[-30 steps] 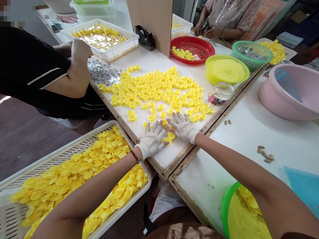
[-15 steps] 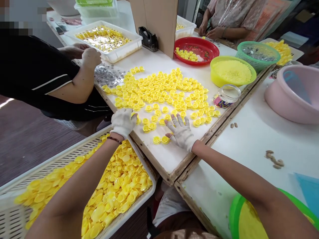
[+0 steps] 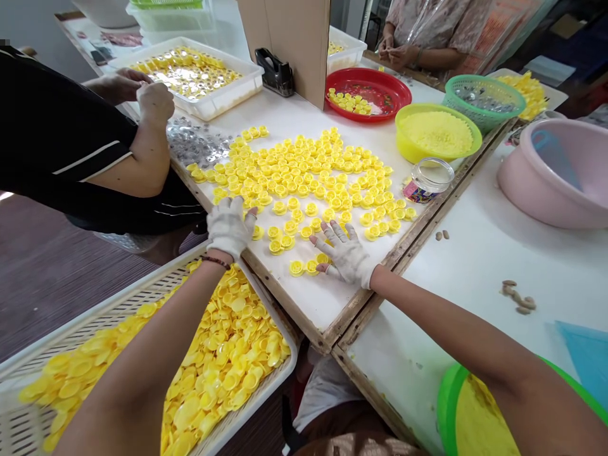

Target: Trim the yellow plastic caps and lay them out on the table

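Observation:
Many small round yellow cups (image 3: pixel 289 168) stand spread over the white tabletop (image 3: pixel 308 307). My left hand (image 3: pixel 231 227), in a white fingertip-free glove, is at the table's left edge beside the nearest cups, fingers apart, holding nothing that I can see. Gloved the same way, my right hand (image 3: pixel 346 254) lies spread out low over the table, its fingers against a few cups at the near side of the group. Below my left arm is a white slatted crate (image 3: pixel 270 415) heaped with loose yellow pieces (image 3: pixel 228 354).
At the left a person in black (image 3: pixel 61 126) works beside silver discs (image 3: pixel 197 142) and a white tray (image 3: pixel 213 104). Farther back are a cardboard panel (image 3: pixel 285 44), a red tray (image 3: pixel 396 95), a yellow basin (image 3: pixel 439 133) and a clear jar (image 3: pixel 427 180). A pink basin (image 3: pixel 536 183) stands right.
The view has shifted slightly. My right hand stays spread beside the near cups, and the fingers of my left hand look a little more spread. The person at the left has moved their hands slightly.

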`<state>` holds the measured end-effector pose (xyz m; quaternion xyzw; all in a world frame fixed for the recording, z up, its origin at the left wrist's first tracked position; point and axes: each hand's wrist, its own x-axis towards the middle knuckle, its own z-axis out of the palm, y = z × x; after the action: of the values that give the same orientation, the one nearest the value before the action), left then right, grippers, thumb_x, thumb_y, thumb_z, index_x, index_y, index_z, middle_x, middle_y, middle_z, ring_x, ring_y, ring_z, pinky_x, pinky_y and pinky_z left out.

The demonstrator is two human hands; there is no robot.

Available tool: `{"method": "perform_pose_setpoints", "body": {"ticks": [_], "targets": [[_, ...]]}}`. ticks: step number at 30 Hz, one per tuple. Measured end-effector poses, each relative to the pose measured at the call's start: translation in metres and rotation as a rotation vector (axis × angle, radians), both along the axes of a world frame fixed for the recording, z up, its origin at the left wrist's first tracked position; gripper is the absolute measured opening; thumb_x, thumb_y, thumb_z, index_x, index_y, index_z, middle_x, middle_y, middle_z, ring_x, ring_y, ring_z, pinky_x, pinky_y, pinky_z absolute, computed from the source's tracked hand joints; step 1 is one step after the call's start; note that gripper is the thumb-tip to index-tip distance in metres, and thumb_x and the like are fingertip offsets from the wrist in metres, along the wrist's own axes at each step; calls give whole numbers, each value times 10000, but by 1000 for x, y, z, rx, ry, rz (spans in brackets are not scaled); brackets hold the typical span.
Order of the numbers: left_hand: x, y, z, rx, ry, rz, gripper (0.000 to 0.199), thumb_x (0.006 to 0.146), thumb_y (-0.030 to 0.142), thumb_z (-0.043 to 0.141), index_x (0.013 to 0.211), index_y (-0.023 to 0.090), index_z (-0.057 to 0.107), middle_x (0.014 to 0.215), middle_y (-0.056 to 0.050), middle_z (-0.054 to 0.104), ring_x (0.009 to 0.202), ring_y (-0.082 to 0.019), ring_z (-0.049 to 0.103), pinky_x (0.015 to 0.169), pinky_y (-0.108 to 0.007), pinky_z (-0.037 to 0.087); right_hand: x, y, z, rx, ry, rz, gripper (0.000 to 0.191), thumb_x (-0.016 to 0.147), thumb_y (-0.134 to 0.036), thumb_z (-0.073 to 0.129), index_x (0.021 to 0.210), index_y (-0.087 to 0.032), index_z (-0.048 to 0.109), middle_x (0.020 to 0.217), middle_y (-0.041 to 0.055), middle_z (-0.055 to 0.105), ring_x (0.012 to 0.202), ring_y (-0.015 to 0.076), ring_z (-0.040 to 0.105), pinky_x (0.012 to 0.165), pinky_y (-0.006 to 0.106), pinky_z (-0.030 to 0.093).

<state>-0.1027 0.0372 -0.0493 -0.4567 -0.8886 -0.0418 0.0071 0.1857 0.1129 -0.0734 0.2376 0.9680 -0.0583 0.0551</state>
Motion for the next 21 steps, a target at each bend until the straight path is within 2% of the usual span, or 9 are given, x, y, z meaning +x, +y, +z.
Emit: {"method": "perform_pose_setpoints", "body": {"ticks": [2,4,6,8,16,19,21], "targets": [[20,-10,-12,15,11,-140,686,1046,545,366,1598,139,405,1611,-232,416,1483,-397,390,1190,-523,314,0,6,-3,3,-7,34,788,978,-601,565,1654,-273,329,1737,215,171,1597,451,163,1227,707,97],[36,-17,-24,-66,-13,-258,761,1038,583,379,1657,146,301,1690,-250,274,1564,-425,248,1234,-585,210,-3,9,-8,6,-4,48,791,975,-625,554,1654,-287,328,1741,205,167,1596,461,156,1219,723,93],[43,-18,-33,-154,-47,-319,804,1033,610,379,1683,161,226,1722,-258,168,1592,-448,152,1237,-639,148,-9,8,-11,10,8,33,788,979,-649,526,1654,-296,326,1743,199,172,1593,464,165,1210,738,94],[39,-12,-38,-182,-58,-348,809,1034,615,373,1690,176,197,1733,-254,115,1601,-456,100,1237,-663,109,-18,5,-12,11,29,1,783,981,-671,499,1652,-304,331,1744,190,178,1591,459,178,1206,748,87],[-3,21,-37,-167,-52,-430,762,1041,594,370,1682,203,242,1742,-217,119,1612,-428,60,1241,-675,54,-62,-4,-12,-19,82,-132,744,999,-675,440,1646,-321,341,1751,166,172,1596,441,179,1199,770,37],[-4,22,-34,-108,-43,-396,721,1054,544,348,1677,192,260,1748,-198,113,1613,-421,70,1239,-682,69,-79,1,-14,-20,109,-156,736,1008,-676,406,1645,-313,344,1755,156,165,1603,431,159,1209,760,27],[5,15,-32,-19,-34,-359,708,1062,518,320,1675,168,263,1748,-198,112,1613,-412,81,1245,-667,95,-89,7,-15,-35,109,-171,735,1008,-673,400,1647,-316,337,1760,144,153,1608,425,143,1214,753,12]]}}
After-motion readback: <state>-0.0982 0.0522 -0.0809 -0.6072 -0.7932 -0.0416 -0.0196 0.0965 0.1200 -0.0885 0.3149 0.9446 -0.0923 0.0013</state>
